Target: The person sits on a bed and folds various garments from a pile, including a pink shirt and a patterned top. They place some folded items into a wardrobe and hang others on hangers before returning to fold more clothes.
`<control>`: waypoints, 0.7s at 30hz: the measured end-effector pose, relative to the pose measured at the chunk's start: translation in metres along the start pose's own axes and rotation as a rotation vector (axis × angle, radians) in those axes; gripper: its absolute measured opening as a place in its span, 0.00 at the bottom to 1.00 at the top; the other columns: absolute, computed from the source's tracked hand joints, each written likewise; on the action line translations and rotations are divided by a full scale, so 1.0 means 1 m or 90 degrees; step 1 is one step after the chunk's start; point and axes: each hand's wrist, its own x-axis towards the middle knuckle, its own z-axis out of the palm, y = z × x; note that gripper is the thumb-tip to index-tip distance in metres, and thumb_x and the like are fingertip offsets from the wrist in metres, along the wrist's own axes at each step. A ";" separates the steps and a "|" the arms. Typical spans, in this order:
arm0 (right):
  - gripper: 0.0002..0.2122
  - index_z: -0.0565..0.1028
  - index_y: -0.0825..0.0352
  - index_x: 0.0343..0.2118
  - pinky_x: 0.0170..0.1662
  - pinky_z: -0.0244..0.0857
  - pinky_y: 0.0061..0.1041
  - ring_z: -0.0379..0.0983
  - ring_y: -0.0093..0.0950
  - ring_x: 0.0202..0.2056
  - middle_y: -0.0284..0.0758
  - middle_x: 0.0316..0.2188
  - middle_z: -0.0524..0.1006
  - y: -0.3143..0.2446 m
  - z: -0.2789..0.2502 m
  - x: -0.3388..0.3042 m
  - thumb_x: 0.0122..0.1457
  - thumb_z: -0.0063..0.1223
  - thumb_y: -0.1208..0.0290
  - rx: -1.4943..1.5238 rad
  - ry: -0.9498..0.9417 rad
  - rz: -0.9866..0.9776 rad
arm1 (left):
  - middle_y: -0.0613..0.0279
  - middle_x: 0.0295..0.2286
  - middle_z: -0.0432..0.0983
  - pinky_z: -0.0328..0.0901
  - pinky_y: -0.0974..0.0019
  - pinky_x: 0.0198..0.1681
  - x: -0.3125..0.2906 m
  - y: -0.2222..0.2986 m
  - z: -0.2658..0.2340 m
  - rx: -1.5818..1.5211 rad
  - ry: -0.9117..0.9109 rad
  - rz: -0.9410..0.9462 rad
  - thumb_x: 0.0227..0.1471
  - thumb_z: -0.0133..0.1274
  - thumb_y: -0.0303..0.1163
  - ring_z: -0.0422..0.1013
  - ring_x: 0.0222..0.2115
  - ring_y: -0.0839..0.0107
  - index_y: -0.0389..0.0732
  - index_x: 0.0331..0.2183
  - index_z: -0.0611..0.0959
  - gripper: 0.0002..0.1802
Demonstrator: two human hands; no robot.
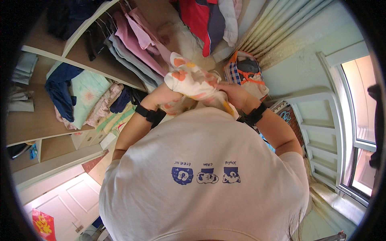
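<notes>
A white cloth garment (189, 82) with orange, pink and yellow prints is bunched up in front of my chest. What kind of garment it is, I cannot make out. My left hand (167, 95) grips its left side, its fingertips partly covered by the folds. On the other side my right hand (235, 95) is closed on the fabric, the fingers pinching an edge. The lower part of the cloth hangs behind my white shirt (205, 140) and is partly hidden. Dark bands circle both of my wrists.
At the left stands an open wardrobe with hanging pink (132, 44) and grey clothes and shelves of folded clothes (90, 88). A checked bag (245, 74) with orange trim sits beyond my right hand. A red and grey jacket (203, 24) hangs ahead. A white bed-frame ladder (321, 132) and window are at the right.
</notes>
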 end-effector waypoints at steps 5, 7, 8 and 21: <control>0.18 0.77 0.69 0.40 0.37 0.65 0.19 0.70 0.18 0.33 0.29 0.34 0.76 -0.015 0.012 0.025 0.62 0.50 0.56 -0.070 0.151 0.003 | 0.65 0.31 0.75 0.67 0.70 0.32 0.014 -0.012 -0.019 0.035 0.176 -0.085 0.44 0.59 0.32 0.71 0.29 0.75 0.35 0.41 0.77 0.20; 0.18 0.77 0.69 0.39 0.36 0.65 0.21 0.70 0.18 0.33 0.29 0.33 0.76 -0.011 0.018 0.036 0.62 0.50 0.56 -0.174 0.157 -0.058 | 0.63 0.27 0.73 0.66 0.69 0.32 0.015 -0.013 -0.012 0.366 0.447 -0.006 0.44 0.59 0.33 0.70 0.27 0.72 0.35 0.37 0.76 0.18; 0.18 0.78 0.69 0.38 0.35 0.65 0.21 0.69 0.18 0.32 0.29 0.32 0.76 -0.008 0.020 0.042 0.61 0.50 0.55 -0.234 0.181 -0.073 | 0.62 0.25 0.72 0.66 0.68 0.32 0.016 -0.011 -0.006 0.525 0.566 -0.020 0.44 0.60 0.34 0.70 0.27 0.70 0.35 0.34 0.76 0.17; 0.10 0.76 0.68 0.40 0.35 0.66 0.18 0.73 0.18 0.32 0.29 0.31 0.75 -0.025 0.035 0.049 0.61 0.51 0.68 -0.056 0.035 -0.211 | 0.63 0.30 0.78 0.70 0.73 0.33 0.040 0.000 0.043 -0.049 0.124 -0.073 0.58 0.53 0.43 0.74 0.29 0.77 0.34 0.33 0.80 0.19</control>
